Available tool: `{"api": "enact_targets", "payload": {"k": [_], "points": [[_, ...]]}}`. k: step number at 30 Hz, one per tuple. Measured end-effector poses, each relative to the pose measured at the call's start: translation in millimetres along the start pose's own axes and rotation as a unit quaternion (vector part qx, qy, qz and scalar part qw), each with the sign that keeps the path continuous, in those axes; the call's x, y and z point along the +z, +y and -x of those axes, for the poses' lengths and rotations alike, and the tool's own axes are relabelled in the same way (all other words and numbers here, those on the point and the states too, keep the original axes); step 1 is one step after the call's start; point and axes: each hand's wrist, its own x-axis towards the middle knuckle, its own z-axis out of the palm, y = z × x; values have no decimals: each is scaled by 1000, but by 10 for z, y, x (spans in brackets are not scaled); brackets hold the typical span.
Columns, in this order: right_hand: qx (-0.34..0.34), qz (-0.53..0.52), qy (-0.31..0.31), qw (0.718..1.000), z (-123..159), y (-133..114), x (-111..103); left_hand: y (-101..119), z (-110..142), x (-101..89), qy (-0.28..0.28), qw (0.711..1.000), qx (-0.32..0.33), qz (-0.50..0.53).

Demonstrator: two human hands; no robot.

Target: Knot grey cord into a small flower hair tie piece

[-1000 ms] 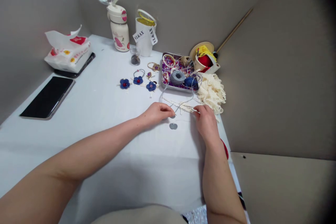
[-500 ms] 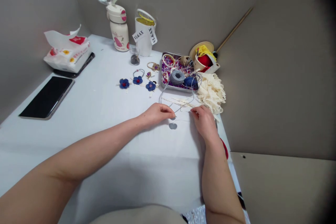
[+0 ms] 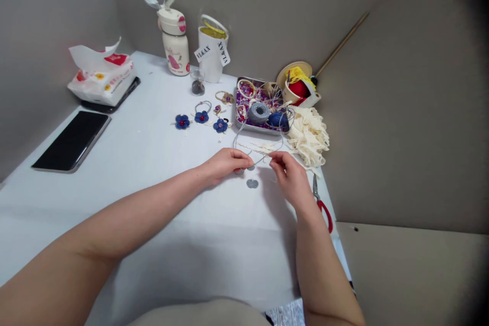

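Thumb and fingers of my left hand (image 3: 229, 164) are closed in a pinch on a small grey crocheted piece (image 3: 251, 167), partly hidden by the fingertips. My right hand (image 3: 291, 175) pinches the grey cord (image 3: 262, 160) just to the right. That cord runs in a loop back to a grey yarn ball (image 3: 259, 112) in the metal tray (image 3: 263, 132). Below the fingers another grey crocheted piece (image 3: 252, 184) lies flat on the white table (image 3: 214, 244). Red-handled scissors (image 3: 324, 215) lie beside my right forearm.
Blue flower hair ties (image 3: 201, 116) lie left of the tray. Cream yarn (image 3: 309, 135) is heaped at the right edge, near a tipped paper cup (image 3: 292, 96). A phone (image 3: 72, 141), tissues (image 3: 103, 80), a bottle (image 3: 175, 51) and a white container (image 3: 211, 58) stand or lie farther off.
My right hand has moved left and slightly up, closer to my left hand, and now pinches the grey cord. The scissors by the right forearm show more. My left hand stays nearly in place.
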Motion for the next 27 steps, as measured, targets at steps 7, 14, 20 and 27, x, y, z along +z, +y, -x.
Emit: {"api": "enact_targets", "payload": {"k": [7, 14, 20, 27], "points": [[-66, -54, 65, 994, 10, -70, 225, 35, 1, -10, 2, 1000, -13, 27], [12, -160, 54, 986, 73, -59, 267, 21, 1, -14, 14, 999, 13, -38], [121, -290, 12, 949, 109, -105, 353, 33, 32, 2, 39, 972, 88, -214], [109, -234, 14, 966, 120, -110, 387, 5, 23, 3, 44, 966, 113, -229]]}}
